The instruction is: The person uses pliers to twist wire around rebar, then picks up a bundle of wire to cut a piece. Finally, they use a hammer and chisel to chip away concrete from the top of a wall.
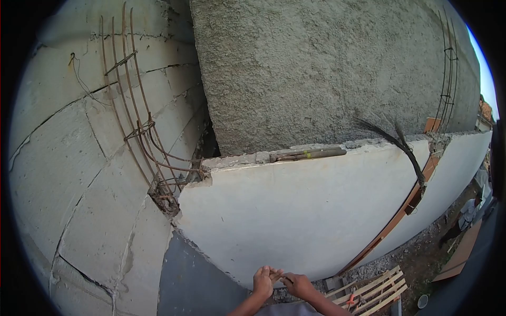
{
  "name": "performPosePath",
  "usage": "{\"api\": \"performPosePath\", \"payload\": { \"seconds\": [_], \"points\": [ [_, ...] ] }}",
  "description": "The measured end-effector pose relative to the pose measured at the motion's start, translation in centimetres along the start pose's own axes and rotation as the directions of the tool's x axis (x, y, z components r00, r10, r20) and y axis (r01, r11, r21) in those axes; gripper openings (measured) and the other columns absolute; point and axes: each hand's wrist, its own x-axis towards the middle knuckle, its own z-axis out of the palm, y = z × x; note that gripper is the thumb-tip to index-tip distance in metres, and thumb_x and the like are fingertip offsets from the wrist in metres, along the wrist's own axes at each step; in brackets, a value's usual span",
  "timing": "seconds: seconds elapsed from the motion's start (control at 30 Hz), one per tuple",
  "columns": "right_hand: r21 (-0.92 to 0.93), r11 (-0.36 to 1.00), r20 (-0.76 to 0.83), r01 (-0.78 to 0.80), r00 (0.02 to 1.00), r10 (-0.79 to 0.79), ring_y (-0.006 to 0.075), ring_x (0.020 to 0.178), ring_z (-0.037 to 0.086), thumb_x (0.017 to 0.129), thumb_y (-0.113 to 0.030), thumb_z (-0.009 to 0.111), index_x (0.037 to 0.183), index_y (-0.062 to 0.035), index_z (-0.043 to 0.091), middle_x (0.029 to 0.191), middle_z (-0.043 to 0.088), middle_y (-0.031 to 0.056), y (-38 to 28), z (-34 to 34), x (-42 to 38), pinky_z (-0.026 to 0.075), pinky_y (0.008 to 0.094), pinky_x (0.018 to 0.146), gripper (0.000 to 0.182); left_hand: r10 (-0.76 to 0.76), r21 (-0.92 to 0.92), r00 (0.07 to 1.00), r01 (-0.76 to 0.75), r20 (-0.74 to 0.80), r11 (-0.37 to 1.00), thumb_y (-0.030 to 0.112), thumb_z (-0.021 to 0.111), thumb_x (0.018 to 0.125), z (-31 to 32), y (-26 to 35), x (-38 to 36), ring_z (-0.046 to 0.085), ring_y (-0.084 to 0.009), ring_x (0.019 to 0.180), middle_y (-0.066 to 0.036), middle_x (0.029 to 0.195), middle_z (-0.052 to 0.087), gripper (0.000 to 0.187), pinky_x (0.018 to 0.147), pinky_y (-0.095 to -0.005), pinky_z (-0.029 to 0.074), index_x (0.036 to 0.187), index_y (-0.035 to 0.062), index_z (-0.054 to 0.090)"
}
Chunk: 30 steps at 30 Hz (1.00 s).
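Observation:
Both hands are near the bottom centre of the head view, in front of the white wall (295,210). My left hand (264,280) has its fingers bent, with the fingertips pointing toward my other hand. Beside it, my right hand (299,285) is closed, thumb and fingers pressed together near the left fingertips. Whatever lies between the fingers is too small to make out. On the wall's broken top edge rests a long tool (308,154) with a yellowish-green mark. A bundle of dark wires (392,139) hangs over the wall further right.
Rusty rebar (129,100) rises at the left by a block wall (79,174); more rebar (447,79) stands at the right. A rough grey wall (316,68) is behind. Below are a wooden pallet (377,295), a bucket (422,301) and a person (466,216).

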Motion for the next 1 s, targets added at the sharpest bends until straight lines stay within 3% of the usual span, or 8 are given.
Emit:
{"api": "performPosePath", "payload": {
  "seconds": [0.1,0.2,0.3,0.4,0.6,0.7,0.8,1.0],
  "points": [
    [0.005,0.987,-0.043,0.163,0.986,-0.163,0.036,0.071,0.066,0.09,-0.021,0.063,0.112,-0.0083,0.067,0.079,0.068,0.016,2.3,0.1,-1.8,0.053,0.0433,0.062,0.025,0.126,-0.151,0.984,-0.145,-0.125,0.978,0.029,0.035,0.107,-0.6,5.4,1.2,0.048,-0.0151,0.064,-0.001,0.077,0.047,0.027,0.065,-0.0346,0.05,0.09,0.0101,0.045],
    [-0.066,0.99,0.115,0.128,0.986,-0.12,0.0327,0.07,0.065,0.088,-0.022,0.063,0.118,-0.0121,0.067,0.072,0.065,0.0127,2.8,-1.6,-3.2,0.052,0.0408,0.074,0.032,0.296,-0.165,0.93,-0.335,-0.219,0.928,0.031,0.036,0.107,-2.0,10.1,2.0,0.037,-0.0104,0.058,0.001,0.074,0.041,0.026,0.052,-0.0282,0.036,0.09,0.013,0.045],
    [-0.307,0.931,0.132,0.197,0.978,-0.163,0.0277,0.089,0.062,0.083,-0.028,0.066,0.127,-0.0153,0.062,0.085,0.065,0.0095,1.5,-2.8,-3.5,0.043,0.0454,0.096,0.046,0.373,-0.143,0.902,-0.408,-0.218,0.902,0.032,0.038,0.106,-2.0,12.2,1.7,0.037,-0.0095,0.058,0.002,0.073,0.041,0.025,0.05,-0.0267,0.035,0.09,0.0142,0.045],
    [-0.342,0.914,0.004,0.217,0.973,-0.229,0.0279,0.111,0.053,0.077,-0.031,0.07,0.129,-0.0162,0.057,0.105,0.061,0.01,-0.2,-3.7,-3.1,0.025,0.0558,0.108,0.055,0.418,-0.273,0.873,-0.479,-0.252,0.834,0.033,0.04,0.106,-1.9,14.2,1.8,0.037,-0.0089,0.057,0.003,0.073,0.041,0.025,0.049,-0.0248,0.033,0.09,0.0147,0.046],
    [-0.276,0.916,-0.124,0.291,0.934,-0.334,0.026,0.117,0.052,0.076,-0.028,0.065,0.115,-0.0145,0.06,0.115,0.06,0.0077,0.1,-4.2,-3.6,0.019,0.0646,0.108,0.041,0.362,-0.465,0.909,-0.416,-0.205,0.782,0.031,0.044,0.104,-3.3,17.0,2.2,0.037,-0.0088,0.054,0.003,0.071,0.042,0.022,0.044,-0.0233,0.031,0.091,0.0146,0.049],
    [-0.503,0.825,-0.029,0.258,0.949,-0.314,0.0265,0.117,0.053,0.077,-0.025,0.065,0.103,-0.0112,0.063,0.114,0.061,0.0078,3.0,-4.5,-4.6,0.027,0.0583,0.107,0.03,0.382,-0.63,0.911,-0.388,-0.154,0.673,0.03,0.046,0.104,-5.3,19.5,2.1,0.038,-0.0081,0.053,0.004,0.069,0.042,0.022,0.041,-0.0229,0.028,0.089,0.0147,0.052],
    [-0.114,0.967,0.008,0.229,0.973,-0.23,0.0298,0.113,0.056,0.08,-0.023,0.065,0.096,-0.0092,0.065,0.111,0.063,0.0098,6.1,-4.2,-4.9,0.038,0.0487,0.103,0.022,0.402,-0.582,0.897,-0.428,-0.182,0.691,0.03,0.047,0.103,-5.5,20.8,1.8,0.039,-0.0073,0.053,0.004,0.068,0.043,0.022,0.039,-0.0229,0.027,0.088,0.015,0.054],
    [0.438,0.896,-0.163,0.07,0.987,0.003,0.0268,0.105,0.063,0.089,-0.025,0.066,0.123,-0.0076,0.062,0.115,0.065,0.0119,-0.7,-3.2,-3.0,0.05,0.0409,0.088,0.038,0.342,-0.555,0.922,-0.384,-0.182,0.738,0.031,0.047,0.103,-2.2,18.9,1.8,0.037,-0.0074,0.053,0.005,0.069,0.042,0.02,0.04,-0.0229,0.028,0.09,0.0155,0.054]
  ]
}}
